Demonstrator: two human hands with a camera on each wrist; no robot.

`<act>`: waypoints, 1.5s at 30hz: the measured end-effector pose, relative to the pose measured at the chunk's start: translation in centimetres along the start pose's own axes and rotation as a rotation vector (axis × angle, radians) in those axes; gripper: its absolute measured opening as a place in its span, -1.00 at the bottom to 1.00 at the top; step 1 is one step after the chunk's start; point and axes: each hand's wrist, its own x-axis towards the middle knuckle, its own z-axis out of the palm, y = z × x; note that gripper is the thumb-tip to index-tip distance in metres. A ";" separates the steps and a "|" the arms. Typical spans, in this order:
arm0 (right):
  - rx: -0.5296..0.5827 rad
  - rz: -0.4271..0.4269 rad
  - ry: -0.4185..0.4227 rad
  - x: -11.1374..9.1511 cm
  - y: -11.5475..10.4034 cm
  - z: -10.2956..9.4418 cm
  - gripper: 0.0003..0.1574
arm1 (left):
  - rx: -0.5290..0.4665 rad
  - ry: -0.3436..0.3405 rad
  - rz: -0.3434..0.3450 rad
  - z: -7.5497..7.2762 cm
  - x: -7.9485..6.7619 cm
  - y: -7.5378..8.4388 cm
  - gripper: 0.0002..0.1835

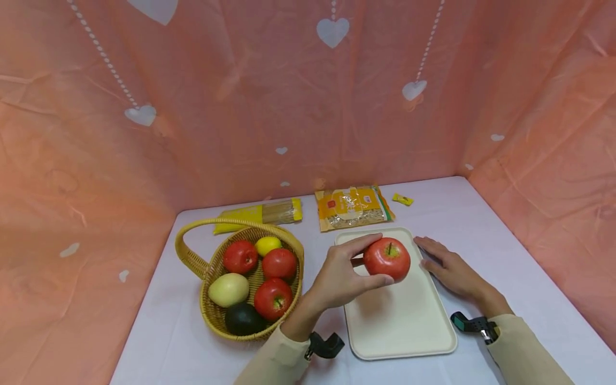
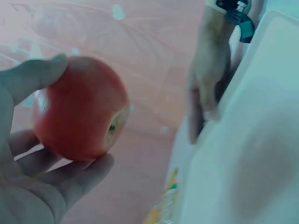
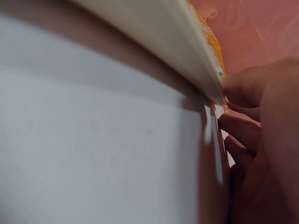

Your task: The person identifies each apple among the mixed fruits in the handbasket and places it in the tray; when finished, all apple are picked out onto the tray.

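Observation:
In the head view my left hand [image 1: 337, 280] grips a red apple [image 1: 385, 262] by its sides, thumb near and fingers far. It holds the apple above a cream rectangular tray [image 1: 404, 334]. The left wrist view shows the apple [image 2: 81, 109] between thumb and fingers, its stem end turned away from the palm. My right hand [image 1: 452, 272] rests at the tray's right edge with its fingers extended. Seen from the right wrist, the thumb of this hand [image 3: 275, 126] touches the tray's rim [image 3: 196, 56], while the other fingers lie lower beside it.
Left of the tray stands a handled wicker basket [image 1: 204, 313] with red fruits, a lemon [image 1: 268, 245], a pale oval fruit [image 1: 228, 290] and a dark avocado-like fruit [image 1: 244, 319]. Behind lie yellow-wrapped noodles [image 1: 276, 212], an orange food packet [image 1: 353, 207] and a small yellow wrapper [image 1: 402, 199].

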 end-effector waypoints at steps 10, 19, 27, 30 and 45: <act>-0.030 -0.036 0.004 -0.1 0.0 -0.3 -0.13 | 0.007 0.069 -0.292 3.6 4.1 -4.3 -0.17; -0.008 -0.039 -0.002 -0.1 0.2 -0.2 -0.13 | 0.088 -0.010 -0.343 5.3 6.8 -6.5 -0.21; -0.002 -0.045 0.000 -0.2 0.0 -0.1 -0.16 | 0.093 0.016 -0.373 6.6 8.0 -7.3 -0.24; -0.016 -0.055 0.012 -0.3 0.0 0.0 -0.17 | 0.072 0.001 -0.356 6.9 8.0 -7.6 -0.24; -0.004 -0.064 0.038 -0.3 -0.4 0.0 -0.21 | 0.171 -0.077 -0.238 7.4 6.8 -7.9 -0.06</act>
